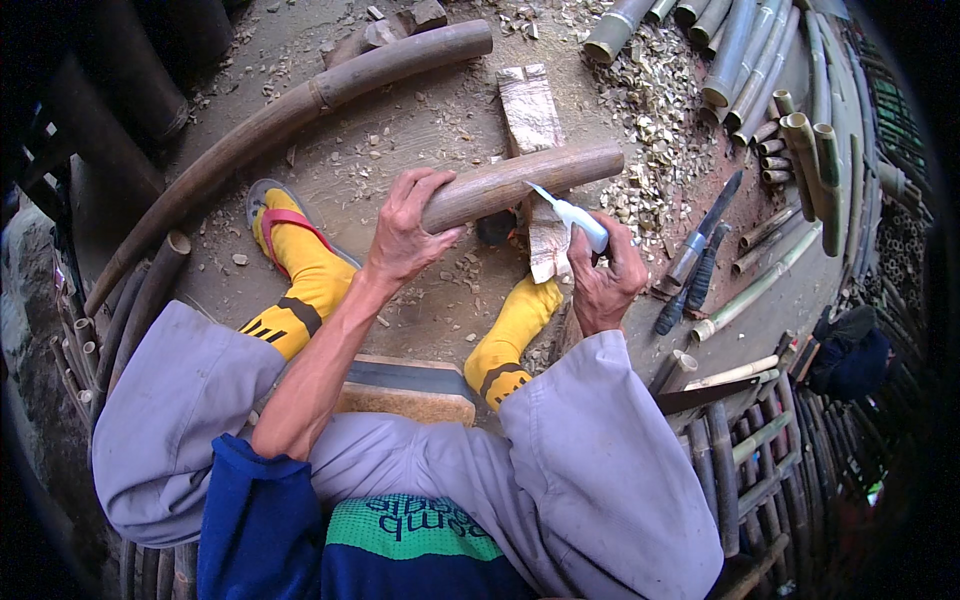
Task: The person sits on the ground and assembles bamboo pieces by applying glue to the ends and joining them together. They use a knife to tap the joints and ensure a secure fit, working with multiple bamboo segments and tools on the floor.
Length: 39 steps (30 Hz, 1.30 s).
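A brown bamboo tube (520,182) lies across my front, its left end in the grip of my left hand (410,222). Its right part rests over a pale, worn wooden block (530,110) on the ground. My right hand (609,275) is closed around a small white squeeze bottle (585,226) with a long thin nozzle. The nozzle's tip points up and left and lies against or just over the tube's surface; I cannot tell whether it touches. My feet in yellow socks stand on either side beneath the tube.
A long curved bamboo pole (300,110) lies at the left. To the right are knives (700,235), a saw (715,392), wood shavings (660,140) and many bamboo pieces (755,75). A small wooden board (405,405) lies between my legs.
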{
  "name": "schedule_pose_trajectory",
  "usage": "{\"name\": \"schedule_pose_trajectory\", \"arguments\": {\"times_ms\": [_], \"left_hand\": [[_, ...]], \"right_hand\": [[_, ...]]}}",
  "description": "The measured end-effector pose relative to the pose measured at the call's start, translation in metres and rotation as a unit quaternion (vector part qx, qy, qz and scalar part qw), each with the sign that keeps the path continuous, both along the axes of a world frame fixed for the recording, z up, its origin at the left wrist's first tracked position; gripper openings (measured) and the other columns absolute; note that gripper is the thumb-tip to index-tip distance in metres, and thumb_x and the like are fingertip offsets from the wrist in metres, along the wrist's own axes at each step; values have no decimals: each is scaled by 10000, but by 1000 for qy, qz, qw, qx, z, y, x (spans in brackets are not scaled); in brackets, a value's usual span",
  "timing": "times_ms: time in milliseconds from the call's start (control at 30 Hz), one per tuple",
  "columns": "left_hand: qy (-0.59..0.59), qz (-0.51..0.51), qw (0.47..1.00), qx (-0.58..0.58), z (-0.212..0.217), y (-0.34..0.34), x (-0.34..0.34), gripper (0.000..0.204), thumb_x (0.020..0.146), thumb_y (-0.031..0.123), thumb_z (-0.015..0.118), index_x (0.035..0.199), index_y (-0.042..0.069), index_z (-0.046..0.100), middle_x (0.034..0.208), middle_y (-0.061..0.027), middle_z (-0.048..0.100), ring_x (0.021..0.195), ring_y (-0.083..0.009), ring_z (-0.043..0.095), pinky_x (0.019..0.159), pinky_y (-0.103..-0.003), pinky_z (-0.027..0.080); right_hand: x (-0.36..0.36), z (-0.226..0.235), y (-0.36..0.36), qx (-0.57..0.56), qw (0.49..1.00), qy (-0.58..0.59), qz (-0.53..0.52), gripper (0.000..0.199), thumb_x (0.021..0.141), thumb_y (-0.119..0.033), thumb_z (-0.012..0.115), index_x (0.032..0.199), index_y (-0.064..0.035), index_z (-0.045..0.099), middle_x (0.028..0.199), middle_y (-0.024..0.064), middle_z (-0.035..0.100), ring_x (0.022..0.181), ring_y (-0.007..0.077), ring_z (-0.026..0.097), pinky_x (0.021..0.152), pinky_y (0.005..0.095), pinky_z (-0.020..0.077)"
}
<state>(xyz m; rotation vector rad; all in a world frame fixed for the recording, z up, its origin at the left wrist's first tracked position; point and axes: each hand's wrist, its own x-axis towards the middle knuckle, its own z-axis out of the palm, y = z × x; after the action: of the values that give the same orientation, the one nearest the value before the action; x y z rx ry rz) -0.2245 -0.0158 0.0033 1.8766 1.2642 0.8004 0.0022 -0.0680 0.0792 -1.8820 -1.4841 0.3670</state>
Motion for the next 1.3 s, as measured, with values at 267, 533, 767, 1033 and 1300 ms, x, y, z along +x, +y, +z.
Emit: {"name": "schedule_pose_trajectory", "arguments": {"times_ms": [267, 533, 767, 1033, 1300], "left_hand": [[2, -1, 1000, -4, 2, 1, 1, 638, 576, 75, 824, 1169, 37, 590, 1112, -146, 595, 1033, -314, 599, 901, -392, 503], [0, -1, 1000, -1, 4, 1, 1, 652, 573, 74, 831, 1178, 43, 590, 1135, -148, 584, 1043, -319, 595, 901, -394, 503], [5, -7, 1000, 0, 1, 1, 0, 654, 578, 82, 828, 1184, 43, 586, 1134, -151, 581, 1045, -319, 595, 904, -395, 502], [0, -7, 1000, 1, 2, 1, 1, 645, 587, 89, 824, 1185, 44, 586, 1132, -150, 582, 1043, -317, 597, 898, -393, 501], [2, -8, 1000, -7, 1, 1, 0, 650, 587, 94, 827, 1187, 43, 582, 1132, -145, 583, 1043, -317, 597, 903, -390, 497]], "right_hand": [[1, -1, -1, -5, 1000, 6, 0, 223, 778, -72, 737, 982, -42, 653, 810, 111, 654, 662, 210, 642, 575, 313, 502], [3, -1, -2, -13, 1000, -2, -11, 231, 775, -68, 736, 990, -51, 653, 815, 98, 652, 650, 211, 634, 570, 319, 498], [3, -4, -2, 2, 1000, -4, -5, 230, 776, -64, 733, 989, -54, 647, 820, 106, 655, 658, 227, 644, 576, 327, 502], [4, -7, -3, 7, 1000, 1, -6, 238, 770, -59, 732, 992, -49, 647, 824, 115, 656, 672, 243, 652, 595, 336, 510], [6, -7, -3, 1, 1000, -9, -12, 238, 781, -63, 727, 1003, -41, 647, 825, 118, 648, 690, 245, 646, 614, 343, 509]]}}
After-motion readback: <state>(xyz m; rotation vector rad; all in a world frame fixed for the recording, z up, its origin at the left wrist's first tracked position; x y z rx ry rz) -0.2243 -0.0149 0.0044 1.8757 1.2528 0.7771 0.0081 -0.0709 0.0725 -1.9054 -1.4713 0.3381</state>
